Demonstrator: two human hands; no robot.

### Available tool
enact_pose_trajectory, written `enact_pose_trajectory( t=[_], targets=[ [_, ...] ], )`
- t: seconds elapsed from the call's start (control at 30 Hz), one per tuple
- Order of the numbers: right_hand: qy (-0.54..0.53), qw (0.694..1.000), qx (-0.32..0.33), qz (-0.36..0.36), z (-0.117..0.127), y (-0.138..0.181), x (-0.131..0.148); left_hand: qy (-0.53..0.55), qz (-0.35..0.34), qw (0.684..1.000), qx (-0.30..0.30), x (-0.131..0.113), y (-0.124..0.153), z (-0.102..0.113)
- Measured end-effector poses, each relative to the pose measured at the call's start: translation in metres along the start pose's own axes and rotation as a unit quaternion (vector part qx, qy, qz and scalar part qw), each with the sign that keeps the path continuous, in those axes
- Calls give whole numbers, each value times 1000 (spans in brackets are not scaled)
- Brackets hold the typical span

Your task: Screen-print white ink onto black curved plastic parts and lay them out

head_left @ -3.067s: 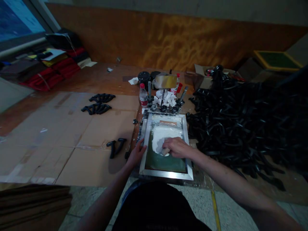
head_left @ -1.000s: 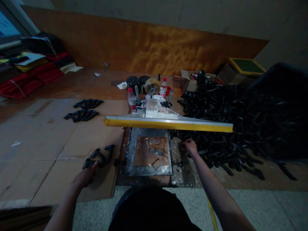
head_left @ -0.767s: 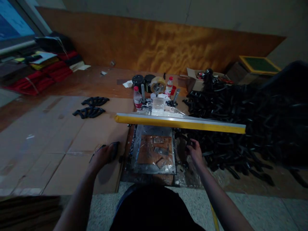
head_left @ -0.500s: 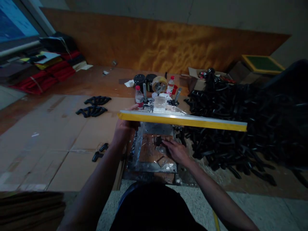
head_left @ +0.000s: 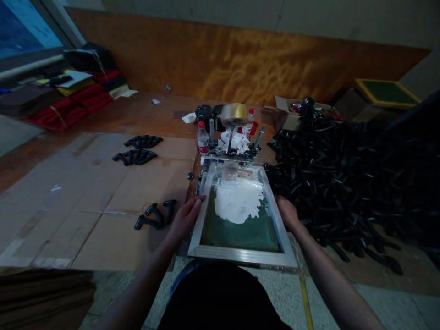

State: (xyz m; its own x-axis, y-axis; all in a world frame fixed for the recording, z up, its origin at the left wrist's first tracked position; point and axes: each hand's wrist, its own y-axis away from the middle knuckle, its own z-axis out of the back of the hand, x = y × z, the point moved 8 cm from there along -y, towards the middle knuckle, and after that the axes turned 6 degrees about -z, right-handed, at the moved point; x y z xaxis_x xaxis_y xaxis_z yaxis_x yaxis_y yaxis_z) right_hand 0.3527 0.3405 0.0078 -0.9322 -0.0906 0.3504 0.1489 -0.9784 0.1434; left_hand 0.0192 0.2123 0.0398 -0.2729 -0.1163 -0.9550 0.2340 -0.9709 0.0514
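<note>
A silver-rimmed screen printing frame [head_left: 240,255] lies low in front of me, its green mesh [head_left: 237,236] facing up. White ink [head_left: 237,201] is spread thickly over the mesh's far half. My left hand [head_left: 187,216] is closed at the frame's left rim, thumb and fingers against the metal. At the right rim, my right hand [head_left: 288,213] curls against the outer edge, its fingertips partly hidden. Behind the frame is a clamp stand with upright grey handles [head_left: 211,130]. The frame covers the plate beneath it.
Black curved handle-like parts [head_left: 319,183] are heaped on the right. Several more parts [head_left: 154,215] lie on the cardboard [head_left: 79,197] at left. Bottles with red caps [head_left: 202,140], a tape roll [head_left: 234,113] and a carton [head_left: 285,120] stand behind.
The frame has come down from raised and edge-on to lying flat. My right hand has left the black part on the plate below and moved to the frame's right rim.
</note>
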Motion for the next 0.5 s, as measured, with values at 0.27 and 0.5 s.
enact_pose_trajectory(
  t=[0.27,0.5],
  targets=[
    [7,973,-111,204,24,-33,151,-92,68,993,37,79,-1,-28],
    [101,933,80,336,-40,23,172,-75,70,994,41,86,-2,-28]
  ],
)
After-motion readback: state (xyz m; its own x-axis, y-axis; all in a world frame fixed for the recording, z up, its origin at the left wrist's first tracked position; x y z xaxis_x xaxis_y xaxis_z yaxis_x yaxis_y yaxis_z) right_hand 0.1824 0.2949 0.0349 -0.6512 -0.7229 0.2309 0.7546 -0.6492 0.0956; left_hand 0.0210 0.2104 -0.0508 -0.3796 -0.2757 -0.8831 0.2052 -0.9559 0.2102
